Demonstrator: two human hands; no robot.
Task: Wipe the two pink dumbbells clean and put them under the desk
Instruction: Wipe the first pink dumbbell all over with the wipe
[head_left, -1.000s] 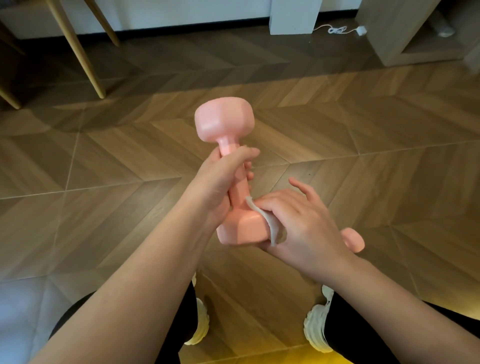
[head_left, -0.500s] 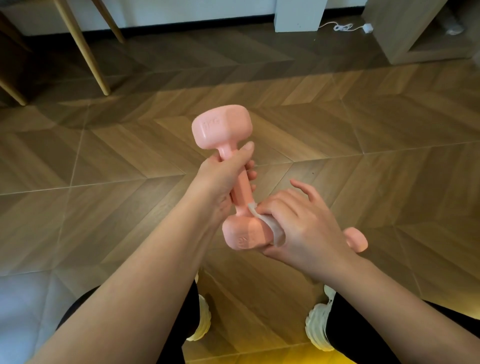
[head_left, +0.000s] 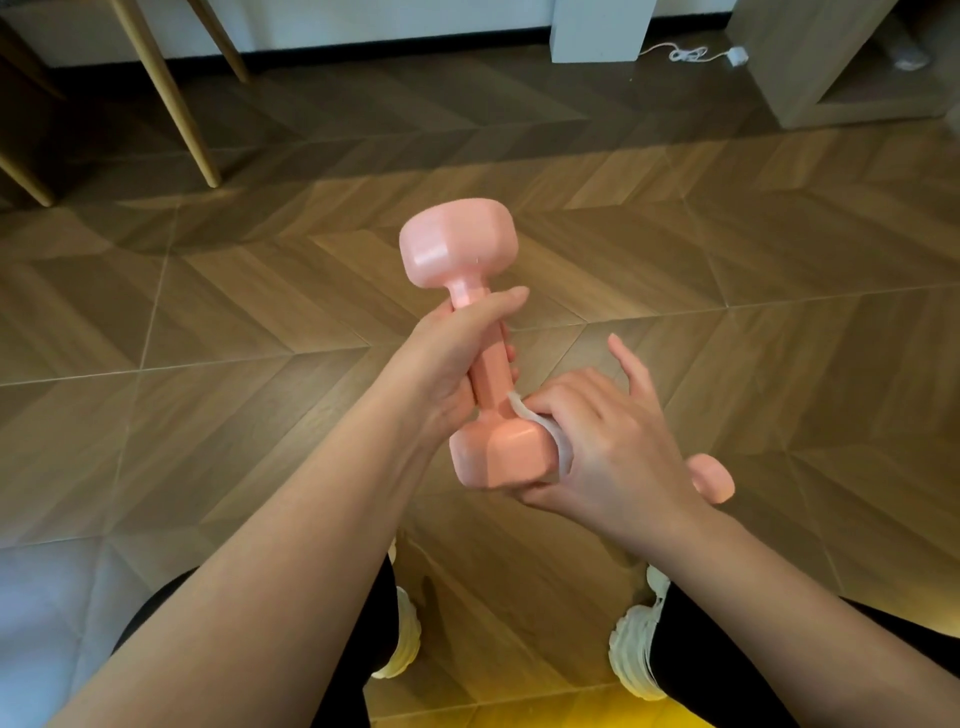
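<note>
1. Pink dumbbell (head_left: 459, 250) is hanging above the wooden floor (head_left: 260, 322) at the middle of the view. It is tilting, with one head pointing up and away and the other sitting lower, nearer the person.
2. At the far upper left, slanted wooden legs (head_left: 179, 111) are standing on the floor, well apart from the hands.
3. Coming in from the lower left, the left hand (head_left: 447, 364) is gripping the pink dumbbell by its handle. The fingers are wrapping round the bar and the thumb is lying across it just under the upper head.
4. Just right of the handle, a white wipe (head_left: 560, 448) is pressing against the right side of the lower head, where that head is meeting the bar.
5. The right hand (head_left: 615, 452) is holding the white wipe against that head. Most of its fingers are curling round the wipe, while one finger is sticking out straight, up and away.
6. A second dumbbell (head_left: 712, 479) is lying on the floor just right of the right hand. Only one pink head is showing, and the wrist is hiding the rest.
7. Below the arms, two white shoes (head_left: 635, 657) are resting on the floor.
8. At the upper right, a white cable (head_left: 687, 53) is lying beside a wooden cabinet (head_left: 800, 62).
</note>
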